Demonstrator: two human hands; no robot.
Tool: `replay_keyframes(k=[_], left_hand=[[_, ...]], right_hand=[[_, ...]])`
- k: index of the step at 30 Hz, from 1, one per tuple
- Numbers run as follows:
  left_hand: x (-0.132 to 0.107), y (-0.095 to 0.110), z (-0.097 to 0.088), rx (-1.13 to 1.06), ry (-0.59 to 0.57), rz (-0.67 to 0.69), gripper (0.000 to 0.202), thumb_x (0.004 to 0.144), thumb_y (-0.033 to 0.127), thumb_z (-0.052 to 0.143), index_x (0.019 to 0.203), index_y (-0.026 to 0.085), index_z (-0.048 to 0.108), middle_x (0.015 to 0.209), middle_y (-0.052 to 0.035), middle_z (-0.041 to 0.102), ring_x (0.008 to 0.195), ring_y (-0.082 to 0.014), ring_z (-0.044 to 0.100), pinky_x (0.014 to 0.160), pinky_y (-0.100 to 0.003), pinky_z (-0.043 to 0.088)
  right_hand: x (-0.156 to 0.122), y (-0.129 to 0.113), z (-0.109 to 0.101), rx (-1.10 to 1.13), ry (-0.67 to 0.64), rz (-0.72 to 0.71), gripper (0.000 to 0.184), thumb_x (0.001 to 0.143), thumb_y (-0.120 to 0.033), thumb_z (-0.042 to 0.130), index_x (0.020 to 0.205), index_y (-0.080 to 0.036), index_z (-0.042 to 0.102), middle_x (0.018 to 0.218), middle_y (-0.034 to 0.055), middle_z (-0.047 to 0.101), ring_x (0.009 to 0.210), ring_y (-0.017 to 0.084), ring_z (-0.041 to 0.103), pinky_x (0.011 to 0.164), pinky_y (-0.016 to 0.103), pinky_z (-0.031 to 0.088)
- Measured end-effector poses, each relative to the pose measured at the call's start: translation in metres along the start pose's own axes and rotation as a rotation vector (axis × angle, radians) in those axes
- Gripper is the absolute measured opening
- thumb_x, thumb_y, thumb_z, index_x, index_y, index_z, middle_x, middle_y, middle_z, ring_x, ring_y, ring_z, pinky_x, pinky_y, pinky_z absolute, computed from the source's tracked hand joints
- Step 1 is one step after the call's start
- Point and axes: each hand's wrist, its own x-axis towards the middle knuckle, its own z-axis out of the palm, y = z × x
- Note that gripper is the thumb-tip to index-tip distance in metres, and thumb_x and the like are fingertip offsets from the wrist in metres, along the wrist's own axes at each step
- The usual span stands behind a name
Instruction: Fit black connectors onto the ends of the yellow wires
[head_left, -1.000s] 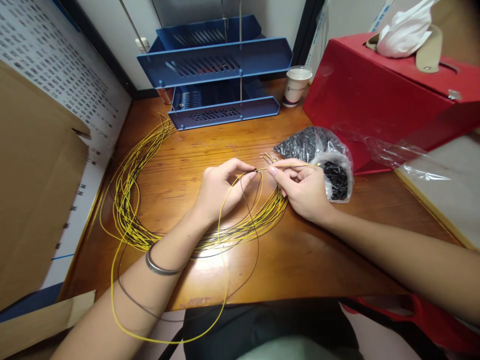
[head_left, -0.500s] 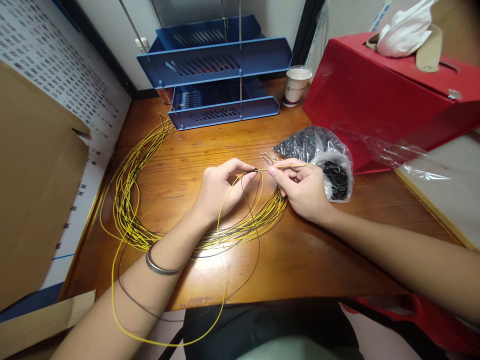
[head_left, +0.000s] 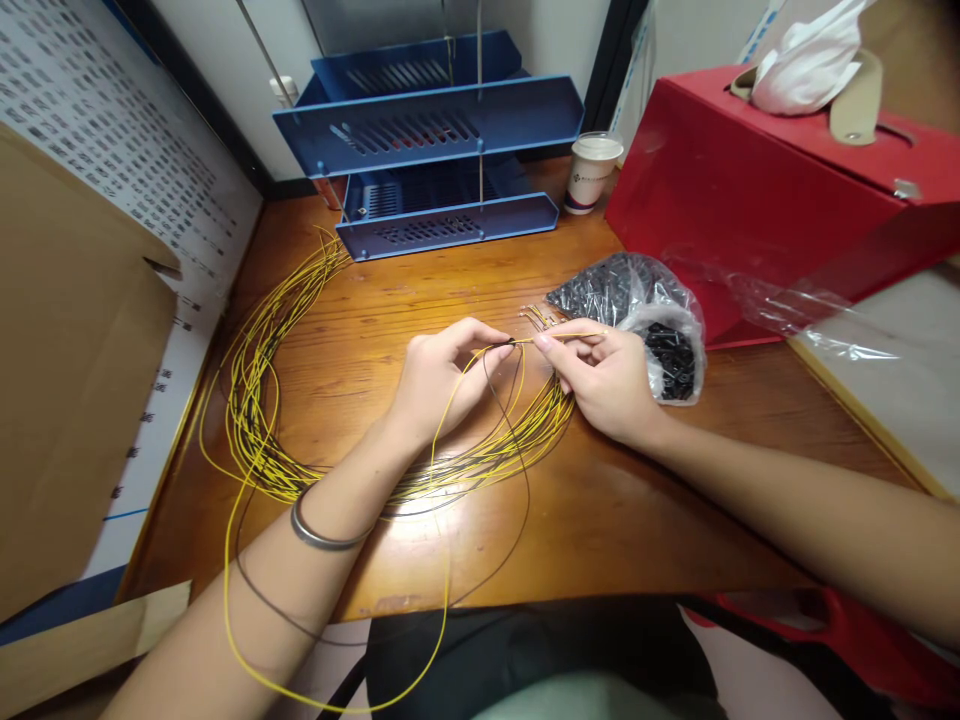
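My left hand point(head_left: 452, 375) pinches a small black piece point(head_left: 511, 342) between thumb and forefinger. A yellow wire point(head_left: 561, 334) runs from there into the closed fingertips of my right hand point(head_left: 600, 375). From the left fingertips, a loose yellow strand and a dark wire point(head_left: 528, 490) hang in loops below the table edge and across my left forearm. Beneath both hands lies a big curved bundle of yellow and black wires point(head_left: 259, 400), its bare-looking ends point(head_left: 536, 316) near my right fingers. The exact shape of the black piece is too small to make out.
Behind my right hand sits a clear bag point(head_left: 626, 285) of small black parts, its mouth open. A red tissue box point(head_left: 750, 190), a paper cup point(head_left: 592, 172) and a blue tiered tray point(head_left: 450, 225) stand farther back. Cardboard point(head_left: 67, 380) leans at the left.
The hanging yellow loop has sunk lower, and the dark loop has swung slightly right. The yellow wire's end has drawn in nearer to my right fingers. Both hands stay almost in place.
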Motion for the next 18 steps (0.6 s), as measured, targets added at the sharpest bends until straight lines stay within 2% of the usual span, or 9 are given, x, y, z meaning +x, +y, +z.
replay_keyframes(k=[5,9,12,18], left_hand=[[-0.001,0.0003,0.0011,0.005,-0.034,0.024,0.016,0.088,0.033,0.073,0.093,0.018,0.077,0.087,-0.0038,0.081,0.071,-0.0149,0.074,0.066,-0.022,0.055],[-0.0003,-0.0001,0.0014,0.004,0.003,0.016,0.011,0.088,0.028,0.073,0.091,0.018,0.076,0.087,-0.0028,0.081,0.072,-0.0139,0.074,0.068,-0.022,0.055],[0.0004,0.0004,0.001,0.005,0.015,0.009,0.009,0.088,0.025,0.073,0.091,0.018,0.076,0.088,-0.0021,0.081,0.074,-0.0136,0.075,0.071,-0.022,0.055],[-0.0003,0.0028,0.0008,0.028,-0.03,0.048,0.01,0.088,0.026,0.073,0.092,0.018,0.077,0.087,-0.002,0.081,0.071,-0.0132,0.074,0.068,-0.022,0.055]], right_hand=[[0.0009,0.0016,-0.0007,-0.01,-0.083,-0.044,0.018,0.085,-0.034,0.073,0.081,-0.016,0.073,0.048,-0.0049,0.053,0.042,0.008,0.043,0.042,0.025,0.029],[0.0005,0.0018,-0.0015,-0.012,-0.044,-0.027,0.017,0.086,-0.032,0.071,0.086,-0.016,0.072,0.045,-0.0071,0.048,0.04,0.008,0.041,0.042,0.024,0.027],[0.0003,0.0014,-0.0014,-0.016,-0.023,-0.037,0.016,0.086,-0.031,0.071,0.082,-0.016,0.071,0.045,-0.0071,0.048,0.039,0.007,0.039,0.041,0.024,0.025],[0.0007,0.0026,-0.0016,-0.038,-0.088,-0.075,0.016,0.086,-0.032,0.072,0.082,-0.016,0.075,0.05,-0.0046,0.054,0.042,0.008,0.044,0.042,0.024,0.029]])
